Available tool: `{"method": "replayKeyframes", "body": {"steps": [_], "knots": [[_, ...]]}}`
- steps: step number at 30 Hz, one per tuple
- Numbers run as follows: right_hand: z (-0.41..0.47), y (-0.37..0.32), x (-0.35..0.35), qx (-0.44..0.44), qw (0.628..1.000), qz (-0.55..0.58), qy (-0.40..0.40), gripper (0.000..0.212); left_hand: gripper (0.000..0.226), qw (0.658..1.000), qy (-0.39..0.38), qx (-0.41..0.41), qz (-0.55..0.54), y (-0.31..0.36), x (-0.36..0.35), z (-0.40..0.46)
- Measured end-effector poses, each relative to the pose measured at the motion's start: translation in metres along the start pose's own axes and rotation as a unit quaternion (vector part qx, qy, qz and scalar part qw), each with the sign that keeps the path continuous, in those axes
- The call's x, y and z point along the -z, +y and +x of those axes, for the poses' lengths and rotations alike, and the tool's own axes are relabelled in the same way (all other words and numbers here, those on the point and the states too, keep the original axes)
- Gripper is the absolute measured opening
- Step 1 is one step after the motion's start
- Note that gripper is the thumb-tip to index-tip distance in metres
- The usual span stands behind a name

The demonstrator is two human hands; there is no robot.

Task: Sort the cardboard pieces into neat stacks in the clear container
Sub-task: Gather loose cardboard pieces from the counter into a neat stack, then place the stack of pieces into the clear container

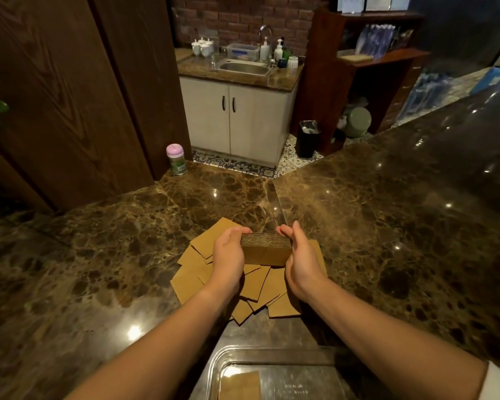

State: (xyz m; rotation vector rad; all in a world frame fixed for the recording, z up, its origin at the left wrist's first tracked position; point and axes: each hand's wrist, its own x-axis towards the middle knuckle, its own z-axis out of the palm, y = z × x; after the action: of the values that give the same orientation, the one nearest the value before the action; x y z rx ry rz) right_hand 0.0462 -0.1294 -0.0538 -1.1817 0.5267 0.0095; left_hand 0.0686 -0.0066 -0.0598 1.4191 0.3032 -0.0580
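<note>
Clear plastic, shallow and rectangular, the container [214, 368] sits at the nearest edge of the dark brown marble desk [98, 255], and one flat brown cardboard piece [238, 385] already lies in its left part; whether that is a single sheet or a low stack cannot be told from this angle. Beyond it, loose square cardboard pieces [191, 281] lie fanned and overlapping on the desk, some partly hidden under the forearms. Above that scatter, the left hand [228, 255] and right hand [299, 261] press from either side on a thick squared-up stack of corrugated cardboard pieces [266, 251], each grip closed against one end of the stack, fingers curled over the far edge, holding it clear of the pile. Judging by this, the sorting is partly done: one bundle is gathered and aligned but not yet in the container, and a good many pieces remain on the desk to collect. Farther off stand a pink-lidded jar [175, 158] and a white cabinet with a steel sink [243, 67].
</note>
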Motion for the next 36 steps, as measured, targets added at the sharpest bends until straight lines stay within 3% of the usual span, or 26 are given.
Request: {"method": "replayKeyframes", "body": {"steps": [5, 7, 8, 10, 12, 15, 20, 22, 25, 28, 31, 36], "knots": [[-0.024, -0.033, -0.006, 0.051, 0.996, 0.044, -0.066, 0.033, 0.047, 0.999, -0.013, -0.011, -0.044, 0.041, 0.001, -0.014], [-0.047, -0.049, -0.003, 0.097, 0.986, -0.065, -0.115, 0.064, 0.052, 0.998, -0.031, -0.033, -0.037, 0.064, 0.008, -0.029], [-0.059, -0.054, -0.001, 0.136, 0.967, -0.177, -0.125, 0.074, 0.053, 0.997, -0.038, -0.054, -0.029, 0.075, 0.012, -0.038], [-0.086, -0.056, 0.003, 0.234, 0.904, -0.345, -0.089, 0.066, 0.053, 0.993, -0.054, -0.104, -0.011, 0.092, 0.019, -0.064], [-0.113, -0.053, 0.010, 0.298, 0.869, -0.392, -0.049, 0.048, 0.052, 0.988, -0.075, -0.136, 0.001, 0.102, 0.025, -0.092], [-0.152, -0.045, 0.029, 0.334, 0.829, -0.444, -0.053, 0.042, 0.056, 0.984, -0.109, -0.138, 0.020, 0.105, 0.035, -0.126], [-0.196, -0.030, 0.052, 0.217, 0.820, -0.510, -0.141, 0.038, 0.041, 0.969, -0.198, -0.140, 0.041, 0.074, 0.052, -0.173], [-0.207, -0.020, 0.056, 0.169, 0.850, -0.476, -0.151, 0.029, 0.039, 0.972, -0.181, -0.144, 0.029, 0.061, 0.065, -0.183], [-0.221, -0.001, 0.066, 0.078, 0.910, -0.386, -0.127, 0.032, 0.051, 0.982, -0.097, -0.160, 0.021, 0.041, 0.098, -0.182], [-0.229, 0.023, 0.074, -0.025, 0.920, -0.375, -0.108, 0.028, 0.053, 0.996, -0.043, -0.072, -0.017, 0.011, 0.122, -0.192], [-0.228, 0.043, 0.075, -0.066, 0.905, -0.410, -0.094, 0.027, 0.067, 0.998, -0.061, 0.028, 0.002, -0.016, 0.125, -0.215], [-0.226, 0.060, 0.056, -0.139, 0.909, -0.379, -0.102, 0.028, 0.075, 0.993, -0.092, 0.058, 0.043, -0.030, 0.118, -0.225]]}}
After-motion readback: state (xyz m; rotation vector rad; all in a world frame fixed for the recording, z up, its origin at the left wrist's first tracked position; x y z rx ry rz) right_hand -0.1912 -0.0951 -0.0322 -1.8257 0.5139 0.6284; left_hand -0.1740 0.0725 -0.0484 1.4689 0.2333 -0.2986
